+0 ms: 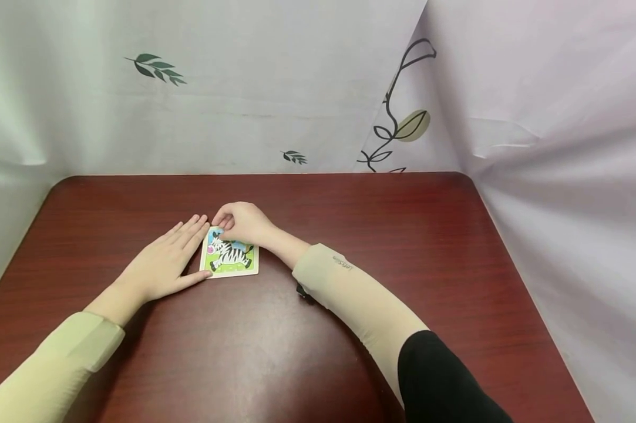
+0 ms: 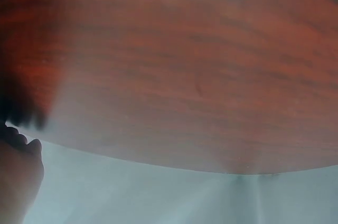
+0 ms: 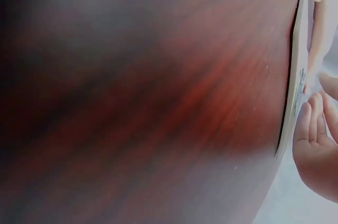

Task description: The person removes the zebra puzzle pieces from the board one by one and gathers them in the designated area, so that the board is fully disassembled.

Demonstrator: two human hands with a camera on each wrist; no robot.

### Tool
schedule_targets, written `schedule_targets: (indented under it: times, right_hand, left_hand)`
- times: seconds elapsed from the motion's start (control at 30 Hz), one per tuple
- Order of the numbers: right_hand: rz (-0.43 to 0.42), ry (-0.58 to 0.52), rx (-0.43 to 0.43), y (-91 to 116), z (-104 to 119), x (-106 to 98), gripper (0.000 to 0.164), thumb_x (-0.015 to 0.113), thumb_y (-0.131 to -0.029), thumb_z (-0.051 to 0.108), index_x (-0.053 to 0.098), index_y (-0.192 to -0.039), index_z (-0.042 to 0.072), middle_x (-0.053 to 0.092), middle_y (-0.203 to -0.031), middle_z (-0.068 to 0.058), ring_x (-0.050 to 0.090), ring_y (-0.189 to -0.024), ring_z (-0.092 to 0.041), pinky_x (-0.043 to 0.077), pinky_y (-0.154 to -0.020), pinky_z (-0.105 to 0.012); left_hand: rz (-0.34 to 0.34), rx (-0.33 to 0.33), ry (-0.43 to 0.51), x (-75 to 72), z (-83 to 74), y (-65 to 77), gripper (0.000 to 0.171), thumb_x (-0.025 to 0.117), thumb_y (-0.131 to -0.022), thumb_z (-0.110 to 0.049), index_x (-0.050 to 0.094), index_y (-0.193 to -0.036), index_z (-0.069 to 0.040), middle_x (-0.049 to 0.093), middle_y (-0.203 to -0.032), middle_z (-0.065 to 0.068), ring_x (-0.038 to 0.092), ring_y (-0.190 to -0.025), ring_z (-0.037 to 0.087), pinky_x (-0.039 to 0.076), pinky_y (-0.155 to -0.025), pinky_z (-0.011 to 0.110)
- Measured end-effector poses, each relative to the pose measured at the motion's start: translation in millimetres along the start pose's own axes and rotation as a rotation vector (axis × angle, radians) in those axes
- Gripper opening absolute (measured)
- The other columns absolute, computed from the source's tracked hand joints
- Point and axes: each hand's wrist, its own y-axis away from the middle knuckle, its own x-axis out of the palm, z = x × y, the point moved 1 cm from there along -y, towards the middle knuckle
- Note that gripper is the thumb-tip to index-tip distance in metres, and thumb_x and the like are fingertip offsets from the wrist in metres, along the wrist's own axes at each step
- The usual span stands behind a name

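We note left hand (image 1: 161,264), fingers straight, likely bracing zebra board (image 1: 232,257); right hand (image 1: 245,223) curls fingers over it, hold unclear.

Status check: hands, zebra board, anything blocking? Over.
Left hand spread along square, green-blue zebra board. Right hand over its upper part, grip unclear. Board flat on red-brown wooden table. Right hand partly blocks view.
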Motion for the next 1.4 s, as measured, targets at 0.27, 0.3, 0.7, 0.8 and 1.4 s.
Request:
schedule_targets:
  times: [0.27, 0.3, 0.7, 0.8, 1.4]
  right_hand:
    - [0.045, 0.148, -0.012, -5.5, 1.3, 2.6, 0.029, 0.085, -0.092, 0.02, 0.077, -0.118, 0.012, 0.075, -0.109, 0.002, 0.065, -0.094, -0.004, 0.046, -0.079, -0.007]
    - [0.052, 0.173, -0.021, -6.0, 1.3, 3.1, 0.029, 0.085, -0.092, 0.021, 0.077, -0.119, 0.013, 0.075, -0.11, 0.002, 0.065, -0.095, -0.004, 0.047, -0.081, -0.008]
    - [0.079, 0.303, -0.025, -6.0, 2.3, 7.6, 0.03, 0.08, -0.097, 0.026, 0.076, -0.125, 0.017, 0.07, -0.113, 0.004, 0.061, -0.102, -0.006, 0.048, -0.088, -0.013]
    - [0.078, 0.289, -0.024, -5.4, 2.0, 7.7, 0.03, 0.08, -0.096, 0.025, 0.075, -0.125, 0.017, 0.069, -0.113, 0.003, 0.06, -0.102, -0.006, 0.047, -0.087, -0.014]
    - [0.004, 0.08, -0.051, -6.5, -3.2, 3.7, 0.011, 0.075, -0.1, 0.016, 0.076, -0.11, 0.013, 0.073, -0.1, 0.002, 0.063, -0.088, -0.005, 0.045, -0.075, -0.007]
  left_hand:
    - [0.003, -0.001, 0.001, -0.1, -1.4, -0.8, 0.1, 0.069, -0.095, -0.055, 0.031, -0.163, 0.007, 0.034, -0.17, 0.027, 0.032, -0.16, 0.04, 0.002, -0.138, 0.03]
    - [0.004, -0.002, 0.002, -0.1, -1.4, -0.6, 0.1, 0.069, -0.096, -0.056, 0.031, -0.163, 0.007, 0.034, -0.17, 0.027, 0.032, -0.16, 0.039, 0.002, -0.138, 0.03]
    - [0.016, 0.0, 0.004, -1.0, -0.4, -0.8, 0.1, 0.07, -0.095, -0.056, 0.031, -0.163, 0.006, 0.035, -0.17, 0.026, 0.031, -0.161, 0.038, -0.002, -0.137, 0.027]
    - [0.02, -0.002, 0.009, -0.8, -0.2, -1.0, 0.099, 0.069, -0.096, -0.055, 0.029, -0.164, 0.005, 0.034, -0.17, 0.026, 0.03, -0.161, 0.038, -0.002, -0.137, 0.027]
    - [0.022, -0.03, 0.038, -1.3, -3.5, -3.2, 0.099, 0.071, -0.096, -0.051, 0.027, -0.166, 0.004, 0.033, -0.171, 0.026, 0.031, -0.161, 0.04, 0.007, -0.139, 0.034]
